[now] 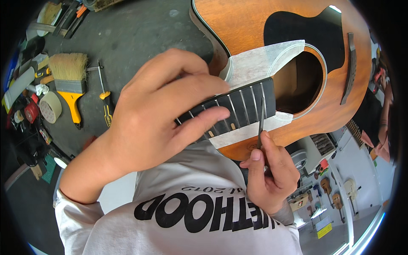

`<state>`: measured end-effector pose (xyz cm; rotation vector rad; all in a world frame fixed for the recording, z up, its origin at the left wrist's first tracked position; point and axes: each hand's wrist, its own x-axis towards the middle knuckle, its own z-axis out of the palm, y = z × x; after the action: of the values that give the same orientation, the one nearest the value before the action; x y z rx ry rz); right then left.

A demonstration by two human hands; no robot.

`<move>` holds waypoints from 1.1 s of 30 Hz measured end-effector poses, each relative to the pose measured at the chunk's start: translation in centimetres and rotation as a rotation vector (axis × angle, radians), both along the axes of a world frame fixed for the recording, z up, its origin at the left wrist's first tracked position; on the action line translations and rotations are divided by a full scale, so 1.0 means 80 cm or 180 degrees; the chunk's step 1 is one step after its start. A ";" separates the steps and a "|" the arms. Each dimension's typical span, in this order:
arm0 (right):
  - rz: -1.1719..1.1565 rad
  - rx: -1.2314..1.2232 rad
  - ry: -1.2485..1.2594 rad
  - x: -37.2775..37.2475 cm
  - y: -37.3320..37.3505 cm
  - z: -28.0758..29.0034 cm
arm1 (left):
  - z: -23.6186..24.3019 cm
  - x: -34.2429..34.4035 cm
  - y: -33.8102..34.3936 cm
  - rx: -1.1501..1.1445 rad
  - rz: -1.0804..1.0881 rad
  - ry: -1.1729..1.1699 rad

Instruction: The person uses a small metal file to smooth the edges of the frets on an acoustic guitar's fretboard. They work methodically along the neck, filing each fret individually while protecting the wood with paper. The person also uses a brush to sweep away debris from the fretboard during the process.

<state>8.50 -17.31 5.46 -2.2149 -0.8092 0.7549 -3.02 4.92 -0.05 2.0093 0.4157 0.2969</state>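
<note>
An acoustic guitar [238,21] lies across the bench edge and my lap. White masking tape [250,61] covers its top on both sides of the dark fretboard [244,104], which ends at the sound hole. My left hand [157,110] arches over the fretboard, thumb and forefinger apart above the frets; its other fingers are partly hidden. Between the thumb and fingers of my right hand [272,170] is a slim metal file [261,123]. The file's tip lies over the last frets, nearly in line with them; whether it touches cannot be made out.
On the dark bench [127,29] to the left are a wide brush [70,85], a screwdriver [104,93], a tape roll [50,107] and cluttered tools. Several instruments [335,197] hang on the wall at right. Another person's arm [384,110] shows at the far right.
</note>
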 end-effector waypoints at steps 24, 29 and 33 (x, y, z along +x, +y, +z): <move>-0.1246 -0.0624 -0.1749 -0.118 0.110 -0.024 | -0.093 0.035 0.031 -0.0669 -0.0873 -0.1495; -0.1488 -0.0751 -0.1514 -0.114 0.117 -0.020 | -0.098 0.034 0.031 -0.0740 -0.0825 -0.1540; -0.2765 -0.0807 -0.0666 -0.102 0.155 -0.004 | -0.100 0.034 0.029 -0.0784 -0.0778 -0.1613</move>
<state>0.30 -4.89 5.12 -2.5609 0.2152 0.1965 -0.28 7.22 -8.02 1.6472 -0.1090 0.5540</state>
